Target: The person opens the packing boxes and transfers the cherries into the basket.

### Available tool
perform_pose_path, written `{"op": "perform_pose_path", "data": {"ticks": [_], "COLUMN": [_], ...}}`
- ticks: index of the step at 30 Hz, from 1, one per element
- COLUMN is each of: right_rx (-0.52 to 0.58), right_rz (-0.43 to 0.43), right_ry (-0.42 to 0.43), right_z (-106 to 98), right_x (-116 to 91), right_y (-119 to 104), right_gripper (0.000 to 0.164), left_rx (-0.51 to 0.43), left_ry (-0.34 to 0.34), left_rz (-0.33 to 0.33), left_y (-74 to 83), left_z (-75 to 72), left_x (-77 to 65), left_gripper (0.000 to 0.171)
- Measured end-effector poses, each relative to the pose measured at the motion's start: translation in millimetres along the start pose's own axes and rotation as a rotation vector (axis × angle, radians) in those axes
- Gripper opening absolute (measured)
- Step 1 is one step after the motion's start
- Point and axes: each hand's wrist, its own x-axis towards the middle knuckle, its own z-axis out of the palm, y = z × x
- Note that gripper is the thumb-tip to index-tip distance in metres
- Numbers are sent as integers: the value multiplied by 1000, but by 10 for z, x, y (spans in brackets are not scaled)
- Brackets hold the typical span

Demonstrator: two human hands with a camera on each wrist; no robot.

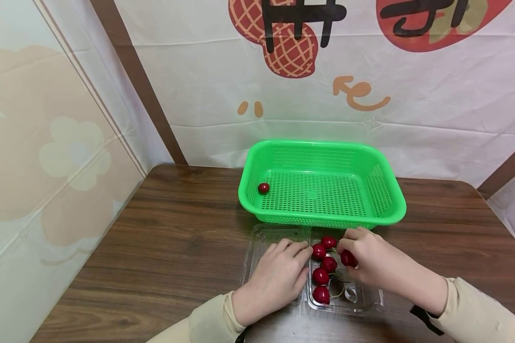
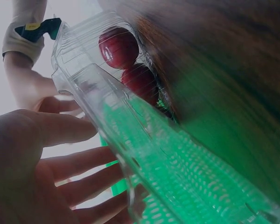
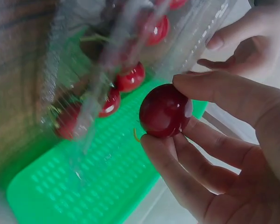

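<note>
A clear plastic clamshell box (image 1: 341, 308) lies opened out on the table, with its lid (image 1: 279, 232) on the left half. Several dark red cherries with stems (image 1: 320, 276) sit in the right half. My right hand (image 1: 377, 259) pinches one cherry (image 3: 164, 111) between thumb and fingertips above that half, a short yellowish stem (image 3: 136, 135) showing beside it. Over the lid, my left hand (image 1: 279, 271) spreads loosely, its fingertips at the fold between the halves. In the left wrist view, its extended fingers (image 2: 91, 163) lie against the clear plastic wall.
Directly behind the box stands a green perforated basket (image 1: 322, 220), with a single cherry (image 1: 263, 188) at its left end. A printed cloth (image 1: 197, 85) hangs behind the brown wooden table (image 1: 176, 228).
</note>
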Motion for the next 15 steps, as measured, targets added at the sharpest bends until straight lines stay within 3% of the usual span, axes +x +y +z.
{"op": "perform_pose_path", "data": {"ticks": [9,15], "right_rx": [-1,-16], "right_rz": [21,-11], "right_ry": [-20,42], "right_z": [-120,-158], "right_x": [94,153], "right_y": [19,27], "right_gripper": [27,27], "left_rx": [-6,-2], "left_ry": [0,8], "left_rz": [0,3], "left_y": [-1,-2], "left_z": [5,14], "left_x": [-1,0], "left_gripper": [32,31]}}
